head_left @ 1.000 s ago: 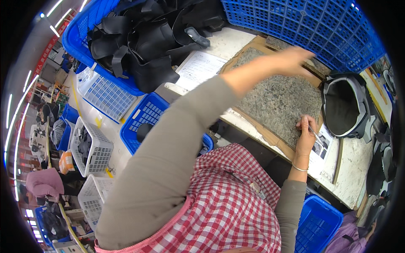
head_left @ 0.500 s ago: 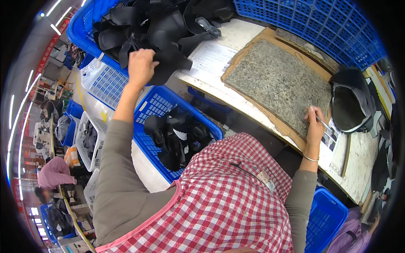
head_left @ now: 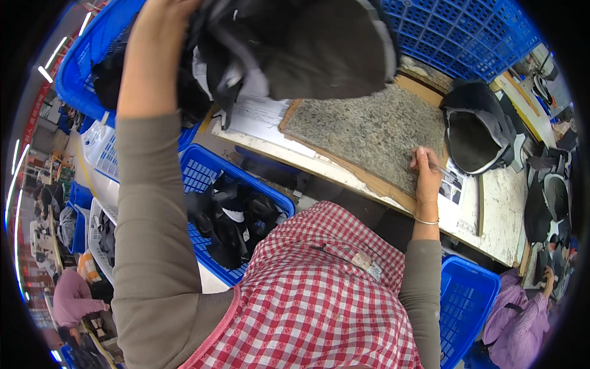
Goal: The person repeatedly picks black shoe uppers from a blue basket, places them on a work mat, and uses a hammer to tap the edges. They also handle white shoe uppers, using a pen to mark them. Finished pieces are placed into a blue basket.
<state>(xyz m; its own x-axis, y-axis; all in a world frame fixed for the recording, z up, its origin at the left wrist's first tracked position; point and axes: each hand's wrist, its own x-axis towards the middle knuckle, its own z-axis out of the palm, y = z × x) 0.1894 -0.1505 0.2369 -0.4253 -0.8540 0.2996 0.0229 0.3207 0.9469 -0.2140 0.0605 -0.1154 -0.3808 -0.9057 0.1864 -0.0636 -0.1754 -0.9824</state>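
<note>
The left hand (head_left: 165,15), fingers partly cut off by the upper edge, keeps its grip around a blurred black shoe upper (head_left: 319,55) raised over the bench (head_left: 507,209). The right hand (head_left: 425,172) pinches a slim silvery pen-like tool (head_left: 444,171) at the edge of a speckled slab (head_left: 369,123). Rightward sits another dark upper (head_left: 473,138); behind leans a blue crate (head_left: 461,37).

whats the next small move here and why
I'd probably lower the black piece onto the speckled slab: it looks held up by the left hand, overlapping the slab's far part in view, and the right hand holds a slim tool near the slab's right end.
</note>
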